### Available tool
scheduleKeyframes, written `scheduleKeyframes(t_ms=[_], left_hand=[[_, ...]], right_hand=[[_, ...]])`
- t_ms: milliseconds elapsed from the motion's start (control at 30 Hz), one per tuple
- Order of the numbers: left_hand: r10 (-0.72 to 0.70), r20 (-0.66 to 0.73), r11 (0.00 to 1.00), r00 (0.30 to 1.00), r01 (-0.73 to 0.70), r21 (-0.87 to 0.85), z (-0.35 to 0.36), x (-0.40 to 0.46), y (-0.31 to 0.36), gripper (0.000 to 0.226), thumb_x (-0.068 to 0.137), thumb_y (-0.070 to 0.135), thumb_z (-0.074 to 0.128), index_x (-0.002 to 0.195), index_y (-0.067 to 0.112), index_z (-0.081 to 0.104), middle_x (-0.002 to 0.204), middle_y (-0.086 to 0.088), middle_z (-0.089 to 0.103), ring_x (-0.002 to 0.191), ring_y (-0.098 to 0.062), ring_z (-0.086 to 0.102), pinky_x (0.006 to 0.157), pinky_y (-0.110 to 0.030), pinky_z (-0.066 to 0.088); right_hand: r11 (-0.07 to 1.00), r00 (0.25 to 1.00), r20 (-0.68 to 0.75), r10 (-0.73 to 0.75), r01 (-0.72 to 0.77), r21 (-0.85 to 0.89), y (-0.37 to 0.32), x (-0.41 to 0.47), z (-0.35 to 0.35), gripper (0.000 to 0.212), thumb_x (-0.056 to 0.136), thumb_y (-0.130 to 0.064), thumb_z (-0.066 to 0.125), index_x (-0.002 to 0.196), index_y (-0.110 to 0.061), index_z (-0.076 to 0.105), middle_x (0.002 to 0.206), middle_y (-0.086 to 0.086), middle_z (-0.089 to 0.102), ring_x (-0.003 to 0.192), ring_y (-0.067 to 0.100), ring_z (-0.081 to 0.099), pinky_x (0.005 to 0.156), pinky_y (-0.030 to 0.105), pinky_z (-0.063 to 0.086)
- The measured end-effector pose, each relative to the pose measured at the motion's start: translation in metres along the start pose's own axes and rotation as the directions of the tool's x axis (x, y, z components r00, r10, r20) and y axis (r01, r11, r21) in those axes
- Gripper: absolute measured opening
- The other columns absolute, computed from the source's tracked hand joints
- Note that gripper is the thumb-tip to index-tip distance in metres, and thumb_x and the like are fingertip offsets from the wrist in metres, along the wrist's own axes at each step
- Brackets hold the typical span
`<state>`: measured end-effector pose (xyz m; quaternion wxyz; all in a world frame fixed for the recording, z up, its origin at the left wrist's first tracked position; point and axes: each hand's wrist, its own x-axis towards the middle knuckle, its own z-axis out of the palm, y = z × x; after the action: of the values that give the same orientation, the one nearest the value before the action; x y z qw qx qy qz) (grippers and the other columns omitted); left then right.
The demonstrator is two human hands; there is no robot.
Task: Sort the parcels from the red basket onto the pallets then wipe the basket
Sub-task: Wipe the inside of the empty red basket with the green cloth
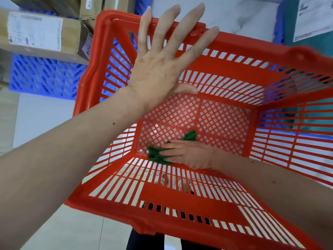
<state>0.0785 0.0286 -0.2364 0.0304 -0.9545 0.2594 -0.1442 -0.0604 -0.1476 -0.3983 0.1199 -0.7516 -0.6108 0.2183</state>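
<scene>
Wiping the red basket (234, 78)

Right hand (191, 154) presses a green cloth (156, 156) on its floor, fingers straight; left hand (162, 65) hovers, fingers spread.

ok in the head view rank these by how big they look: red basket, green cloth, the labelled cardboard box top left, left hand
1. red basket
2. left hand and cardboard box: look alike, and the hand is much nearer the camera, so unranked
3. green cloth, partly under the right hand

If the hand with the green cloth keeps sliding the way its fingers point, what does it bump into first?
The right hand presses the green cloth on the basket floor, fingers pointing toward the left slatted wall of the red basket. It would probably meet that wall first.
</scene>
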Motion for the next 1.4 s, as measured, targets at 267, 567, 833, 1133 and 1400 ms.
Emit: scheduleKeyframes(t_ms=[267, 567, 833, 1133, 1400], left_hand=[[-0.016, -0.001, 1.0, 1.0, 0.016, -0.002, 0.003, 0.0, 0.002, 0.104, 0.071, 0.085, 0.051, 0.154, 0.032, 0.018, 0.16, -0.012, 0.025, 0.145, -0.04, 0.023, 0.111, -0.069, 0.012], [-0.016, 0.016, 1.0, 1.0, 0.016, -0.003, 0.0, -0.001, 0.001, 0.104, 0.072, 0.085, 0.05, 0.155, 0.033, 0.016, 0.161, -0.011, 0.023, 0.145, -0.039, 0.022, 0.112, -0.068, 0.01], [-0.016, 0.04, 1.0, 0.999, 0.017, -0.019, 0.002, 0.001, 0.002, 0.105, 0.071, 0.084, 0.051, 0.155, 0.033, 0.014, 0.162, -0.01, 0.02, 0.146, -0.039, 0.021, 0.112, -0.066, 0.005], [0.015, 0.115, 0.999, 0.993, -0.011, -0.036, -0.01, -0.001, 0.001, 0.108, 0.071, 0.082, 0.052, 0.156, 0.031, 0.011, 0.163, -0.011, 0.015, 0.147, -0.041, 0.016, 0.113, -0.066, 0.003], [0.005, 0.282, 0.997, 0.96, 0.017, -0.073, -0.037, -0.001, 0.005, 0.112, 0.072, 0.076, 0.056, 0.157, 0.028, 0.001, 0.165, -0.012, -0.003, 0.15, -0.04, -0.004, 0.117, -0.062, 0.001]], right_hand=[[0.923, 0.911, -0.214, 0.353, -0.377, -0.08, 0.058, -0.003, -0.028, 0.073, 0.072, 0.008, 0.074, 0.139, -0.011, 0.055, 0.152, 0.007, 0.047, 0.146, 0.035, 0.034, 0.118, 0.054, 0.022], [0.823, 0.789, -0.273, 0.55, -0.567, 0.02, 0.057, -0.045, -0.02, 0.071, 0.078, 0.003, 0.071, 0.143, -0.012, 0.05, 0.157, 0.007, 0.04, 0.15, 0.031, 0.024, 0.121, 0.057, 0.021], [0.856, 0.794, -0.319, 0.517, -0.49, 0.167, 0.0, -0.028, 0.007, 0.063, 0.086, 0.012, 0.052, 0.144, -0.013, 0.048, 0.157, 0.005, 0.039, 0.152, 0.025, 0.022, 0.124, 0.048, 0.02], [0.817, 0.817, -0.019, 0.576, -0.575, 0.03, 0.022, -0.11, -0.03, 0.076, 0.085, 0.006, 0.052, 0.151, -0.027, 0.032, 0.163, -0.004, 0.022, 0.153, 0.022, 0.012, 0.119, 0.054, 0.028], [0.417, 0.538, 0.394, 0.746, -0.837, 0.354, -0.033, -0.082, -0.109, 0.042, 0.097, -0.006, 0.048, 0.134, -0.025, 0.055, 0.127, 0.004, 0.063, 0.103, 0.021, 0.063, 0.086, 0.035, 0.055]])
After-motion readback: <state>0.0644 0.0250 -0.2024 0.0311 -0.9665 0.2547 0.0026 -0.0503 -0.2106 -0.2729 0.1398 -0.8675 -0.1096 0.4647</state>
